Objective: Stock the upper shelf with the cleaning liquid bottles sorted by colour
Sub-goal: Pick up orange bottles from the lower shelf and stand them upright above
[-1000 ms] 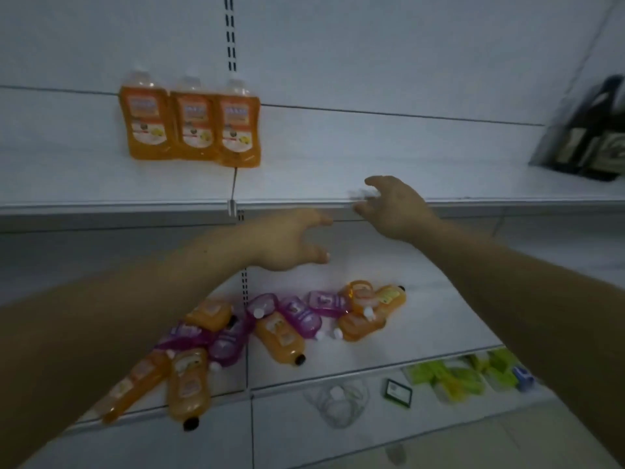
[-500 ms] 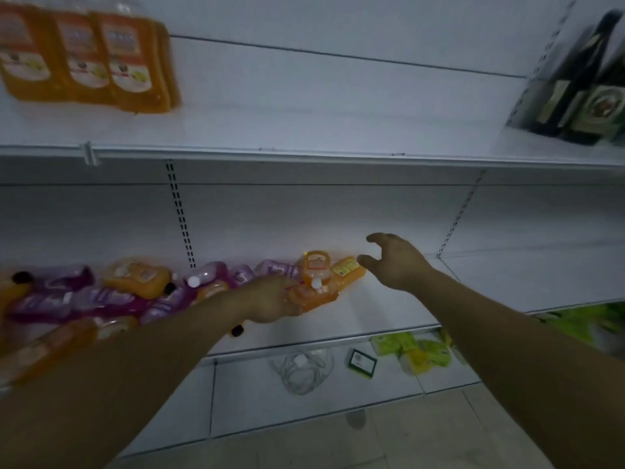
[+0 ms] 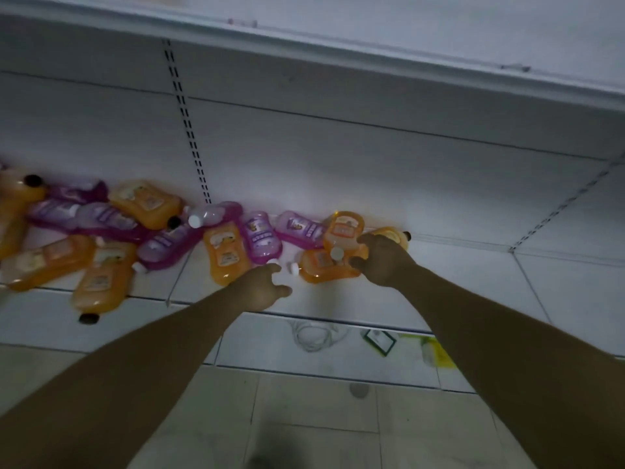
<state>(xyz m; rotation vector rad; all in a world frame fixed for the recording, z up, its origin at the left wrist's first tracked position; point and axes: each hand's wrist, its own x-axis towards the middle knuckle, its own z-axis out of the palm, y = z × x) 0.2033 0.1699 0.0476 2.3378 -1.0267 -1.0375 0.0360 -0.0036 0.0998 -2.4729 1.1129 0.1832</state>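
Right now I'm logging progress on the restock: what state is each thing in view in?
left hand: fingers loosely curled, holding nothing, just short of the pile
right hand: reaching into the rightmost orange bottles; grip unclear
orange and purple bottles: lying jumbled on the lower shelf, unsorted
upper shelf: only its front edge and underside show
white cable: coiled on the bottom shelf
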